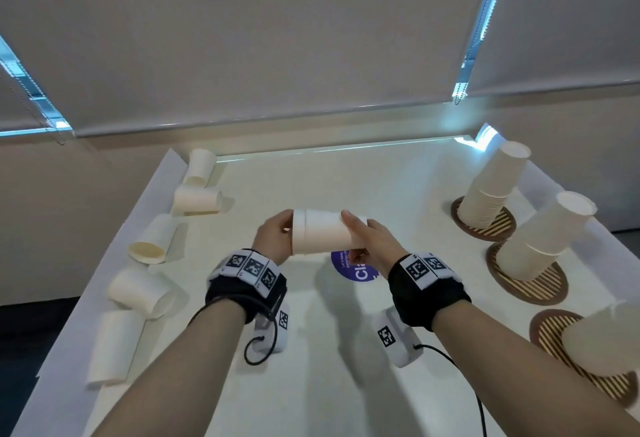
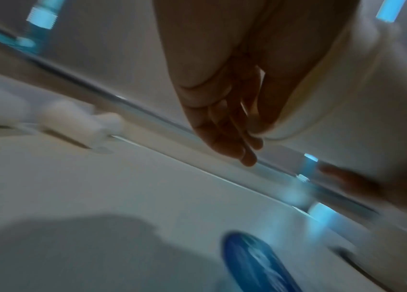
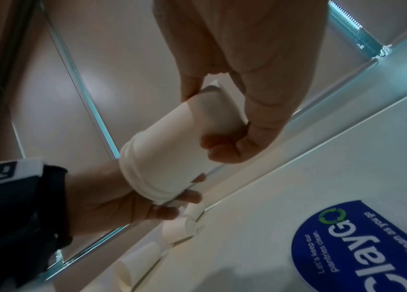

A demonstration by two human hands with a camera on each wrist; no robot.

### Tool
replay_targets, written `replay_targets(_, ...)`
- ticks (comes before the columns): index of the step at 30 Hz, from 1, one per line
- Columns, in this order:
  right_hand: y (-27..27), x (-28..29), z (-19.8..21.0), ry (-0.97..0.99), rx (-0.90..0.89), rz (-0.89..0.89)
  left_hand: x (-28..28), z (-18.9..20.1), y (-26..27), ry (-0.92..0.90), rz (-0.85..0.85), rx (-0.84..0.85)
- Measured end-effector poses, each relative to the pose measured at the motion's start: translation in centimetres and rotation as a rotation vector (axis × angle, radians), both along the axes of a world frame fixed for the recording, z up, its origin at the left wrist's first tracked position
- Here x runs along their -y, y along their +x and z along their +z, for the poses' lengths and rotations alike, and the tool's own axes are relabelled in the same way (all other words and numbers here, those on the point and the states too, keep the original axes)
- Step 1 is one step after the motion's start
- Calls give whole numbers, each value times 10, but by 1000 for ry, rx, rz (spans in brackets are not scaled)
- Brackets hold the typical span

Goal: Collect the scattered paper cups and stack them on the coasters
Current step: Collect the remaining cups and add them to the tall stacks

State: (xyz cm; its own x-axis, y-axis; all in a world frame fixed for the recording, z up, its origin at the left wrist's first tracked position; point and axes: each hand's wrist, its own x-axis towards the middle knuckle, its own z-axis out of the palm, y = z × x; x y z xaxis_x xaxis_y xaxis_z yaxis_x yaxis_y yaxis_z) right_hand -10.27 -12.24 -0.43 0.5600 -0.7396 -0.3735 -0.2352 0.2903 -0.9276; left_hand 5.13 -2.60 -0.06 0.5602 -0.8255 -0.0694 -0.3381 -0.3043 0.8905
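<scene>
Above the counter [image 1: 311, 350], the right hand [image 1: 372, 246] and left hand [image 1: 273, 241] each keep a grip on the nested paper cups [image 1: 322, 232] held sideways between them, where squeezing could crumple the thin walls.
</scene>
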Motion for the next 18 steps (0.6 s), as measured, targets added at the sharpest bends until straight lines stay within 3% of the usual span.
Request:
replay_targets(3,-18,1,6,14,78,-177,11,1,-46,-75,-48,-87)
replay_targets(6,-45,7,13,154,219,-522,23,12,-85,-117,-124,-74)
replay_targets(9,-78,10,28,198,322,-522,34,26,-126,-127,-254,-13)
replay_targets(12,-108,15,43,54,299,-488,46,37,-157,-101,-377,22)
replay_targets(18,-168,44,83,-262,247,-909,59,36,-186,-51,-457,53)
